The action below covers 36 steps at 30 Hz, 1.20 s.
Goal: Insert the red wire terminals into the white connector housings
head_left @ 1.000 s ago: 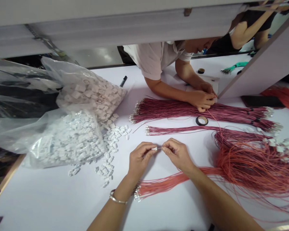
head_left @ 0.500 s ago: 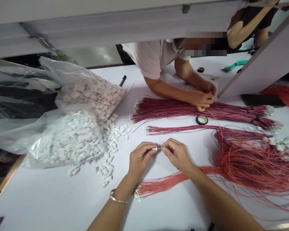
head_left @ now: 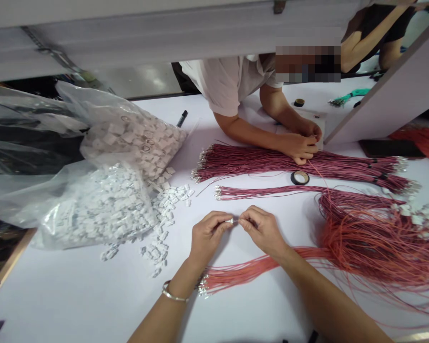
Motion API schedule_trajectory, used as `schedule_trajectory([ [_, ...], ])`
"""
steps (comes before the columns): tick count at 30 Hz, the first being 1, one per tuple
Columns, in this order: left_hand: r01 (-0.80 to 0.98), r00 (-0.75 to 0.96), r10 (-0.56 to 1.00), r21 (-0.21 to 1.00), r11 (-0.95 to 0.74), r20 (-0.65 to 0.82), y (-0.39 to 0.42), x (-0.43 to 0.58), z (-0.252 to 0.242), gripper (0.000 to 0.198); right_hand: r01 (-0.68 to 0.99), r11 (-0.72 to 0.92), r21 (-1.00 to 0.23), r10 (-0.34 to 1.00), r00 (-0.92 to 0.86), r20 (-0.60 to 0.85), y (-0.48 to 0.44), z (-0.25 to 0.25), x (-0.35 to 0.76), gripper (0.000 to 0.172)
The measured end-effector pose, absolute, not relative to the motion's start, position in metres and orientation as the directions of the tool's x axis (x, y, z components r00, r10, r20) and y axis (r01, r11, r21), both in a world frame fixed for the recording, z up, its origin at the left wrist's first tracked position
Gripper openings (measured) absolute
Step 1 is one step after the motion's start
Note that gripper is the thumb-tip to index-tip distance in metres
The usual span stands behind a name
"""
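Between thumb and fingers my left hand [head_left: 210, 232] pinches a small white connector housing [head_left: 230, 221]. Facing it, my right hand [head_left: 260, 227] is closed on a thin wire [head_left: 236, 221] whose end meets the housing; how deep it sits inside I cannot tell. Below the hands runs a bundle of orange-red wires [head_left: 236, 275], its metal-tipped ends beside my left wrist. A thin bundle of dark red wires [head_left: 264, 192] lies just beyond my hands. Loose white housings [head_left: 164, 214] are scattered left of my left hand.
Two clear bags of white parts [head_left: 103, 209] stand at the left. A large tangle of red wires [head_left: 375, 238] covers the right side. Across the table a co-worker's hands [head_left: 302, 145] work over a thick dark red wire bundle [head_left: 243, 162], near a tape roll [head_left: 300, 178].
My hands keep nearly the same pose, with the wire and housing perhaps a touch closer together. The view has shifted very slightly.
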<state>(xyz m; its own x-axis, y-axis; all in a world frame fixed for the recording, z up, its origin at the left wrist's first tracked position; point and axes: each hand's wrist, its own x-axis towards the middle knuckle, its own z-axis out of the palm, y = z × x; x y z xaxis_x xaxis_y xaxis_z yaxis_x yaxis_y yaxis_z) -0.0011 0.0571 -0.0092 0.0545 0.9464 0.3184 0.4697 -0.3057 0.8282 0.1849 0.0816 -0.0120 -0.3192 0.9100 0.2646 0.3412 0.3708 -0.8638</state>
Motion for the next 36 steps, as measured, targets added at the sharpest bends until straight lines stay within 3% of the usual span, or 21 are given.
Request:
schedule_trajectory([
  [19,0.472,0.105,0.938,0.814,-0.340,0.331,0.0544,0.0025,-0.0159,0.010,0.411,0.413,-0.813,0.893,-0.359,0.272,0.0809,-0.0190,0.1811,0.021],
  [27,0.469,0.057,0.950,0.831,-0.297,0.307,0.0537,0.0019,-0.0132,0.010,0.346,0.343,-0.873,0.914,-0.339,0.224,0.0827,-0.0136,0.1846,0.013],
  [36,0.436,0.039,0.968,0.867,-0.240,0.248,0.0529,0.0058,-0.0117,0.009,0.448,0.398,-0.801,0.906,-0.328,0.267,0.0793,-0.0175,0.1803,0.013],
])
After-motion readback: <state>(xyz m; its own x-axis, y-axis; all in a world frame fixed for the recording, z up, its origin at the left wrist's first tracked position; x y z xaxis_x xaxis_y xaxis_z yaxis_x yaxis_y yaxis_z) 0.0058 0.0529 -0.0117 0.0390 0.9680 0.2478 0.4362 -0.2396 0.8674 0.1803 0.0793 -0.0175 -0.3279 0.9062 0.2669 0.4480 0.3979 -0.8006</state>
